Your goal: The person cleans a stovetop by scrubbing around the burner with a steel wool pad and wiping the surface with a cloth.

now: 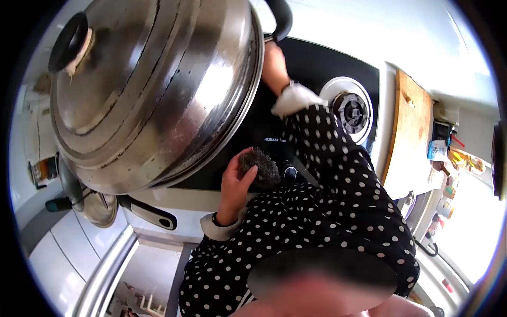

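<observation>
My left hand (pixel 236 182) is closed around a dark steel wool scrubber (pixel 260 168), fingers on one side and thumb on the other, near the front edge of the black gas hob (pixel 311 58). Beside it looms a large domed steel lid (pixel 158 100) with a black knob (pixel 69 42) and dark streaks on its metal. My right hand (pixel 274 67) reaches past the lid's right rim, close to a black side handle (pixel 280 18). Its fingers are hidden behind the rim, so whether they grip anything does not show.
A burner (pixel 351 111) sits on the hob's right side, and a control knob (pixel 290 173) is at its front. A wooden board (pixel 406 127) stands further right. At left, a pan handle (pixel 150 212) juts out beside a glass lid (pixel 99 210).
</observation>
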A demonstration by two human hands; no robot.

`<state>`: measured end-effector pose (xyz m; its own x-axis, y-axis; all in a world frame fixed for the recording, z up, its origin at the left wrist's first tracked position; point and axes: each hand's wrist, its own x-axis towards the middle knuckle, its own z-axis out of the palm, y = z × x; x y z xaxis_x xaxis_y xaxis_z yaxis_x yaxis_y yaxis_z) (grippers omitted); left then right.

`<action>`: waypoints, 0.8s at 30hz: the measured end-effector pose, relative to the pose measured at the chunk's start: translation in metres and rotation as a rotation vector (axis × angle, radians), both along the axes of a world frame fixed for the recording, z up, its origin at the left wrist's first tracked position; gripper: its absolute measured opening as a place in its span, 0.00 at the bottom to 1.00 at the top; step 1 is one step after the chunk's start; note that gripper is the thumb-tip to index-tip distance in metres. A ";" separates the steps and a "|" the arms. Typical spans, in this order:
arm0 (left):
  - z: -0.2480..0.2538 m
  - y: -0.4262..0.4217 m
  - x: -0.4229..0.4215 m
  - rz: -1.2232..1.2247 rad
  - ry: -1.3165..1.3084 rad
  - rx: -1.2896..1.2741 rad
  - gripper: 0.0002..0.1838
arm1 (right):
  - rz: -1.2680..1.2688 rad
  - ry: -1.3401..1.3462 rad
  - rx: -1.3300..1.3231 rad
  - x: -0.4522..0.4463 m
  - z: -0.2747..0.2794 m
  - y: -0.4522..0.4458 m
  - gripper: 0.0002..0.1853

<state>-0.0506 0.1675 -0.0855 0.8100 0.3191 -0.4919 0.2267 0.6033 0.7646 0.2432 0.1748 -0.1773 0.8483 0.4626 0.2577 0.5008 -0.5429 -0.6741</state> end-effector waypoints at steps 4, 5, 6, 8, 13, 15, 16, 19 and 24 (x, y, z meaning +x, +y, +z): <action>0.001 -0.003 0.001 0.003 -0.009 -0.006 0.23 | 0.112 0.054 0.023 0.012 0.004 0.017 0.04; 0.003 -0.002 0.000 0.003 0.012 0.016 0.23 | 0.024 0.102 0.055 0.023 0.013 0.029 0.05; 0.002 -0.001 0.003 0.007 0.027 0.038 0.23 | 0.154 -0.037 -0.116 0.061 -0.025 0.050 0.06; -0.003 0.000 0.005 0.050 0.028 0.035 0.23 | 0.178 -0.181 -0.248 0.079 -0.037 0.067 0.06; -0.007 -0.002 -0.002 0.033 -0.018 -0.023 0.23 | 0.154 -0.011 -0.029 0.017 -0.013 0.008 0.05; -0.004 -0.003 0.001 0.007 -0.008 -0.011 0.23 | 0.158 -0.015 0.014 0.026 -0.013 0.008 0.06; -0.002 -0.003 0.001 -0.009 0.004 0.003 0.23 | 0.089 0.061 0.036 0.041 -0.007 0.020 0.07; 0.003 -0.003 0.003 0.017 0.037 0.030 0.23 | 0.052 -0.056 -0.083 0.098 -0.057 0.059 0.08; 0.006 0.003 -0.002 0.074 0.013 -0.033 0.22 | -0.137 -0.160 -0.092 0.054 0.010 -0.028 0.06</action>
<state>-0.0525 0.1702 -0.0794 0.7786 0.3613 -0.5131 0.1904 0.6431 0.7417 0.2976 0.1468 -0.1678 0.8564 0.3737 0.3562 0.5149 -0.6684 -0.5368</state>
